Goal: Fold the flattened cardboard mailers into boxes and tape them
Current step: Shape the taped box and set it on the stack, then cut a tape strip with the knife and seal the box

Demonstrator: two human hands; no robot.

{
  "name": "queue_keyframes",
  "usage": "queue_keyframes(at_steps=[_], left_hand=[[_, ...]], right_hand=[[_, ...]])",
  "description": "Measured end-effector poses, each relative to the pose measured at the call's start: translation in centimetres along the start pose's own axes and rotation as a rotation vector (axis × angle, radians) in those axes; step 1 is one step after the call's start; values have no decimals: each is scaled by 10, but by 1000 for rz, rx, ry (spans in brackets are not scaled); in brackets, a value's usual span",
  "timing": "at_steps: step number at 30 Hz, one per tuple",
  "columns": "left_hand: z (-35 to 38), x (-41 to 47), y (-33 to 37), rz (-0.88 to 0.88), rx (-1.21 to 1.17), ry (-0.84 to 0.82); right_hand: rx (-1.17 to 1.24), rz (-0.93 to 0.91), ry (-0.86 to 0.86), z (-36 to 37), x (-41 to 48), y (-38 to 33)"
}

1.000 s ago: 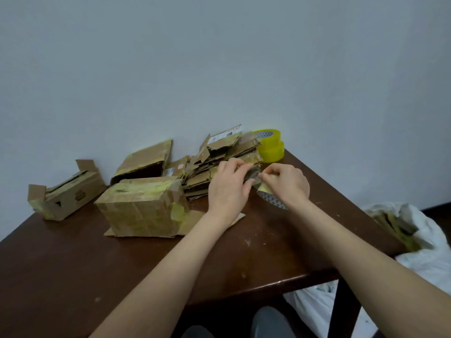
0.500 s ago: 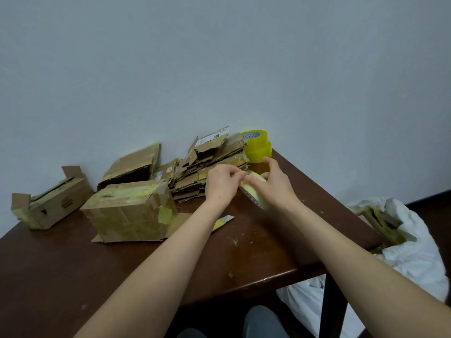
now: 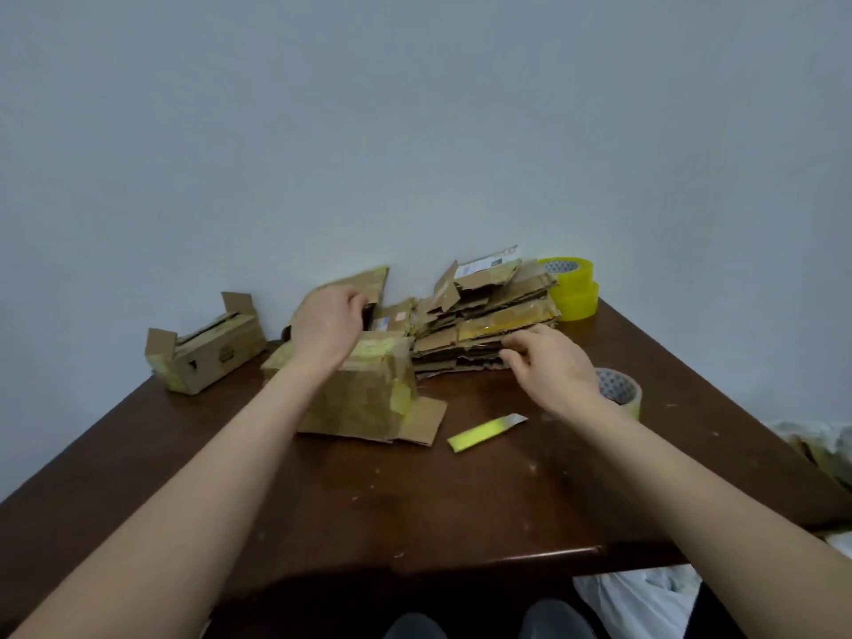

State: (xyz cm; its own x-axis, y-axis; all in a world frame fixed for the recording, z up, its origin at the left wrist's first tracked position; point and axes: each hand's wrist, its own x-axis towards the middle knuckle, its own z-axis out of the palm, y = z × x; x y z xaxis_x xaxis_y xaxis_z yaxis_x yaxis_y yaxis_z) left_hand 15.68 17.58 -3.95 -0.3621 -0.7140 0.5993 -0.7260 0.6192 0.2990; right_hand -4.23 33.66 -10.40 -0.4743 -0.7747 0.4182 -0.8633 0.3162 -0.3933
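Observation:
A pile of flattened cardboard mailers (image 3: 484, 329) lies at the back of the brown table (image 3: 415, 509). In front of it on the left stands a folded, taped box (image 3: 364, 403). My left hand (image 3: 325, 332) reaches over that box toward another brown box (image 3: 369, 281) by the wall; its fingers are curled near the edge, and whether they grip is hidden. My right hand (image 3: 551, 368) hovers with loose fingers at the front of the mailer pile. A tape roll (image 3: 620, 389) lies on the table just right of that hand.
Two stacked yellow tape rolls (image 3: 571, 288) stand at the back right. A yellow utility knife (image 3: 484, 431) lies in front of the taped box. A small open box (image 3: 203, 355) sits at the far left. A white bag (image 3: 820, 454) sits beside the table's right edge.
The tape roll that both hands held now lies on the table. My left hand moved left over the taped box, and my right hand moved to the mailer pile.

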Motion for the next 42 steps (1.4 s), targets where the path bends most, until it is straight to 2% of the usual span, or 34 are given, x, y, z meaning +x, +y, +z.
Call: queue_keyframes(at_steps=[2,4,6,9,12,16,20,23,26,30,33,38,42], left_hand=[[-8,8,-41,-123,17,-65],[-7,9,-70,-206,17,-191],[0,5,-89,-245,0,-314],[13,-4,-102,-235,55,-377],[17,-5,-106,-173,182,-317],[21,5,-110,-258,128,-358],[22,15,-104,-390,77,-492],[21,17,-107,-457,55,-510],[20,14,-113,-438,32,-431],[13,-7,-117,-495,6,-324],[-4,-27,-121,-531,-14,-229],[-70,-52,-134,-603,-211,126],[-102,-65,-177,-607,-423,355]], right_hand=[[146,-104,16,6,10,-53],[199,-192,-77,20,16,-104],[199,-197,-199,42,20,-142],[233,15,-291,78,18,-168],[340,212,-225,98,15,-173],[504,475,-232,100,40,-168],[585,598,-241,105,59,-168],[582,625,-203,111,63,-167],[586,585,-187,107,62,-160],[668,547,-258,93,51,-152],[618,473,-276,79,42,-154],[677,210,-228,66,26,-197],[683,-22,-206,91,14,-248]])
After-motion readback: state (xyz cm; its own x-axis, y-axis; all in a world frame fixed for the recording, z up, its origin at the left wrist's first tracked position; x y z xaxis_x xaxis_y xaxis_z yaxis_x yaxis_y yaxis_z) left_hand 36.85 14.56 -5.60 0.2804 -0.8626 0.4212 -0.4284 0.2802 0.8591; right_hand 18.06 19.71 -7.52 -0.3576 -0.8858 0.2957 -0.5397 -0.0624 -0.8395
